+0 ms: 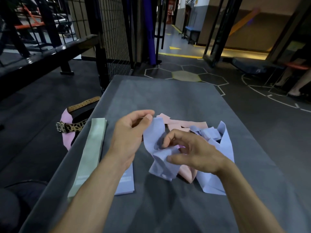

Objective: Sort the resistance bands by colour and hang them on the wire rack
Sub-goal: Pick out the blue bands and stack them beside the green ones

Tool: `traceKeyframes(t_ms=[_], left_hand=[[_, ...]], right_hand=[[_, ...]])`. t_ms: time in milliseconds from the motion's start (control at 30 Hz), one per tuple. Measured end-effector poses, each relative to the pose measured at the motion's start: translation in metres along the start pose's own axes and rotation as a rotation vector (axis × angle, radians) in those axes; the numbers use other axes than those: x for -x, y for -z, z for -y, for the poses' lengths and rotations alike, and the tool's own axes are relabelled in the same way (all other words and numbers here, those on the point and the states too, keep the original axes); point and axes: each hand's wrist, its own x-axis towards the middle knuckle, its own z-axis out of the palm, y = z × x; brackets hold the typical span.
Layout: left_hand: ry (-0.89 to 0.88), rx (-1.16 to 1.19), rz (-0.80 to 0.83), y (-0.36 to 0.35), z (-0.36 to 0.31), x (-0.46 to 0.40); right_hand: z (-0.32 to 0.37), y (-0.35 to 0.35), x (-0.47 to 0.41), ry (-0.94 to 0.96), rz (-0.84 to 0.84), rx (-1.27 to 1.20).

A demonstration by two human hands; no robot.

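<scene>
On the floor at the far left, a leopard-print belt point(71, 127) with a metal buckle is seen lying over a pink item point(66, 132), with a tan perforated belt point(83, 103) just beyond it. A black wire rack point(116, 36) stands further back, past the far left corner of the grey table point(168, 98).

Along the left edge of the table a pale green resistance band point(89, 153) is laid flat and straight, running from near to far. Just to its right a flat lilac band point(126, 180) is partly covered by the left forearm.

The left hand point(129, 133) is held above the table with its fingers curled, and the upper edge of a crumpled lilac resistance band point(155, 135) is pinched between its thumb and forefinger. The same band hangs down in loose folds and its lower part is gripped by the right hand point(191, 152), whose fingers are curled over the bunched material.

Behind and beneath the hands, toward the middle of the table, a tangled heap is found: pale pink bands point(183, 123) lie at the far side and poke out below the wrist, while more lilac bands point(223, 148) are piled at the right, one broad sheet of them rising to a point and spreading down toward the near side. All bands appear thin, matte and wide.
</scene>
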Motion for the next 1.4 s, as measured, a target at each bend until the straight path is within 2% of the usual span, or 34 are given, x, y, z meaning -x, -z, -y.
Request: traceKeyframes(t_ms=[67, 167, 400, 467, 533, 633, 733, 800, 867, 967, 1100, 1167, 1267, 1400], left_hand=[[-0.052, 0.021, 0.008, -0.003, -0.003, 0.003], [-0.120, 0.048, 0.007, -0.008, -0.007, 0.007], [-0.187, 0.104, 0.022, -0.015, -0.015, 0.010], [-0.148, 0.175, 0.084, -0.012, -0.018, 0.008], [-0.115, 0.200, 0.208, -0.007, -0.018, 0.005], [-0.109, 0.141, 0.367, -0.006, -0.016, 0.006], [-0.139, 0.134, 0.396, -0.008, -0.016, 0.009], [-0.159, 0.170, 0.339, -0.008, -0.017, 0.009], [-0.139, 0.234, 0.248, -0.009, -0.019, 0.009], [-0.232, 0.129, 0.099, -0.008, -0.019, 0.006], [-0.344, -0.089, 0.003, -0.007, -0.014, 0.004], [-0.347, -0.087, 0.013, -0.007, -0.012, 0.004], [-0.324, -0.090, 0.060, -0.008, -0.014, 0.006], [-0.191, -0.093, 0.334, -0.002, -0.015, 0.009]], right_hand=[[0.004, 0.000, 0.001, -0.031, -0.070, -0.148], [0.011, -0.008, -0.005, 0.042, -0.283, -0.257], [0.018, -0.031, -0.017, 0.116, -0.461, -0.464], [0.022, -0.025, -0.016, 0.073, -0.397, -0.678], [0.027, -0.021, -0.014, 0.036, -0.248, -0.869], [0.032, -0.023, -0.012, -0.056, -0.053, -1.019], [0.034, -0.025, -0.011, -0.153, 0.145, -1.147], [0.034, -0.026, -0.011, -0.178, 0.203, -1.120], [0.029, -0.025, -0.013, -0.212, 0.139, -0.990], [0.023, -0.022, -0.016, -0.237, -0.069, -0.887], [0.029, -0.020, -0.012, -0.089, -0.360, -0.667], [0.036, -0.024, -0.010, 0.043, -0.469, -0.503], [0.039, -0.029, -0.010, 0.121, -0.598, -0.338], [0.049, -0.018, -0.005, 0.214, -0.650, -0.223]])
